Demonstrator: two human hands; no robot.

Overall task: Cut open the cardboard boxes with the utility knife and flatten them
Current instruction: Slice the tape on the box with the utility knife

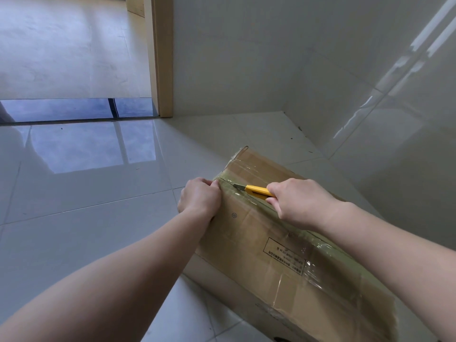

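One cardboard box (278, 245) sits on the glossy tiled floor (98, 193) near the corner. Her left hand (198, 199) grips its far edge, while the right hand (299, 202) clutches a yellow utility knife (255, 190), blade on the taped seam (246, 196).

Brown cardboard box (278, 245), glossy clear tape (249, 193) striping its seam, a black-printed label (285, 255) on top. Bright yellow knife (256, 190) with a grey blade. Pale grey floor tiles (86, 218), a dark blue-black threshold strip (74, 109), tan door frame (164, 58).
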